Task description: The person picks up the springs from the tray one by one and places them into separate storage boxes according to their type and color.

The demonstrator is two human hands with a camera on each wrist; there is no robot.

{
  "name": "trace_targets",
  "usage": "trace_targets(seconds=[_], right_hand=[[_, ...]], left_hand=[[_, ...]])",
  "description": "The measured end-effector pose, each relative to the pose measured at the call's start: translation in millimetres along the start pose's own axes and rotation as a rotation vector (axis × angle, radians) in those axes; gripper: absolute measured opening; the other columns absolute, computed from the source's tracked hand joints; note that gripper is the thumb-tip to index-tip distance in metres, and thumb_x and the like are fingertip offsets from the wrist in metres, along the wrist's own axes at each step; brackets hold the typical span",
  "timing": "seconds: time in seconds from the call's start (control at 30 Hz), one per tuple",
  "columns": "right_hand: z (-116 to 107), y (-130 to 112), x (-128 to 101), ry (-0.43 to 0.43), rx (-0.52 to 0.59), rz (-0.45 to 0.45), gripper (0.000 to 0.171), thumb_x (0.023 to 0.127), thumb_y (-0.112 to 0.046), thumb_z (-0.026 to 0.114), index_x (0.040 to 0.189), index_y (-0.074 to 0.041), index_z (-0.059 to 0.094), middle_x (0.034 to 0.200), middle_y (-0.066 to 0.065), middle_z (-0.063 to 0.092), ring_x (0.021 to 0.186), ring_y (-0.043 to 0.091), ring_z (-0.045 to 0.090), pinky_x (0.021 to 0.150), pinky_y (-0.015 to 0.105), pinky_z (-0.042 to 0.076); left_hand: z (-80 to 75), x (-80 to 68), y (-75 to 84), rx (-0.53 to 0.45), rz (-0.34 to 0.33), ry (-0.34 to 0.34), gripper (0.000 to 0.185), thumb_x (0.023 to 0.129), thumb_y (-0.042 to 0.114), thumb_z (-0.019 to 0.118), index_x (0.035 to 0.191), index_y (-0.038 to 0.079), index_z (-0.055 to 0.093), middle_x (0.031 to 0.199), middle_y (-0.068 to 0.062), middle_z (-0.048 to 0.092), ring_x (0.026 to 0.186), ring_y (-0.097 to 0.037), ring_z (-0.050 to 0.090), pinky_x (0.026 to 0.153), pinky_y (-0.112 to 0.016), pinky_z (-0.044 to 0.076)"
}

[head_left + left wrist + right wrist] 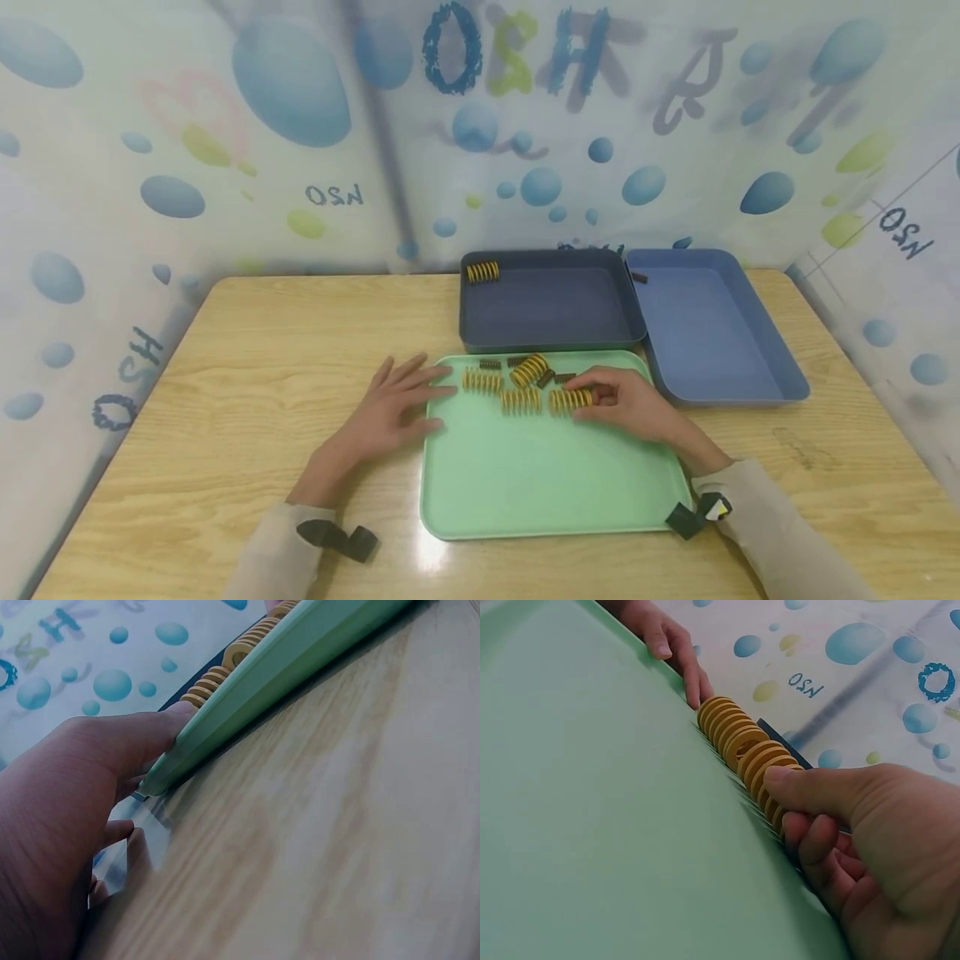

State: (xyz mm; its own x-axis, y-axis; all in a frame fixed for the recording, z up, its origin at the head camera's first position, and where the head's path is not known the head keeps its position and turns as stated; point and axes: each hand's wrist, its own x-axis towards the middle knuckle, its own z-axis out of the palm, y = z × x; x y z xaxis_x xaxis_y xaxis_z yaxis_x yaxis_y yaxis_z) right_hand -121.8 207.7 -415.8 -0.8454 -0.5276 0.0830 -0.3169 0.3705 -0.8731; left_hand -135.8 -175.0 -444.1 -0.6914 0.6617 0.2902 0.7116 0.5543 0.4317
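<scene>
Backdrop sheet lettering reads mirrored "OSH" [517, 52]. Right hand [626, 404] pinches yellow spring [570, 400], axis lying left-right on green tray [525, 483]; left hand [390, 408] flat, released, against the tray's edge.

yellow coil spring [570, 400] — lying sideways on green tray [525, 483]

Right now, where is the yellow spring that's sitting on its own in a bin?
In the head view, the lone yellow spring lies in the far-left corner of the dark blue bin, which stands just behind the green tray and left of the lighter blue bin.
</scene>
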Motion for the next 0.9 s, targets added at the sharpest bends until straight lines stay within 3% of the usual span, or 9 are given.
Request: trace_targets(seconds=[0.13,0.33,0.7,0.9], right_hand=[[2,16,1,0.007,0.006,0.006,0.037,0.08,-0.006,0.076,0.115,-0.005,0.066,0.074,0.004,0.055,0.057,0.01,0.043,0.05,0.023,0.04],[1,21,3,0.011,0.0,0.002,0.036,0.081,-0.017,0.077,0.115,-0.014,0.068,0.076,0.001,0.058,0.058,0.011,0.047,0.05,0.025,0.043],[-3,13,7,0.006,-0.011,-0.011,0.035,0.081,-0.021,0.077,0.115,-0.015,0.069,0.074,0.001,0.058,0.059,0.013,0.048,0.051,0.026,0.043],[-6,10,1,0.037,-0.001,0.034,0.036,0.081,-0.019,0.078,0.115,-0.016,0.069,0.081,0.003,0.059,0.059,0.013,0.046,0.05,0.026,0.042]], left_hand=[[-1.6,-1.2,0.4,-0.002,-0.001,-0.001,0.044,0.091,0.04,0.061,0.13,0.021,0.06,0.145,-0.002,0.046,0.139,-0.039,0.025,0.107,-0.066,0.003],[-3.4,-1.8,-0.8,-0.003,-0.005,-0.002,0.044,0.091,0.04,0.062,0.131,0.022,0.06,0.145,-0.001,0.045,0.14,-0.038,0.023,0.108,-0.065,0.002],[-4.5,-2.5,-3.0,0.0,-0.009,-0.004,0.044,0.091,0.04,0.061,0.131,0.022,0.06,0.145,-0.001,0.046,0.14,-0.038,0.023,0.107,-0.066,0.002],[0.5,-1.7,-3.0,-0.012,0.0,-0.008,0.044,0.091,0.041,0.061,0.132,0.022,0.059,0.145,-0.001,0.045,0.14,-0.037,0.022,0.108,-0.065,0.001]])
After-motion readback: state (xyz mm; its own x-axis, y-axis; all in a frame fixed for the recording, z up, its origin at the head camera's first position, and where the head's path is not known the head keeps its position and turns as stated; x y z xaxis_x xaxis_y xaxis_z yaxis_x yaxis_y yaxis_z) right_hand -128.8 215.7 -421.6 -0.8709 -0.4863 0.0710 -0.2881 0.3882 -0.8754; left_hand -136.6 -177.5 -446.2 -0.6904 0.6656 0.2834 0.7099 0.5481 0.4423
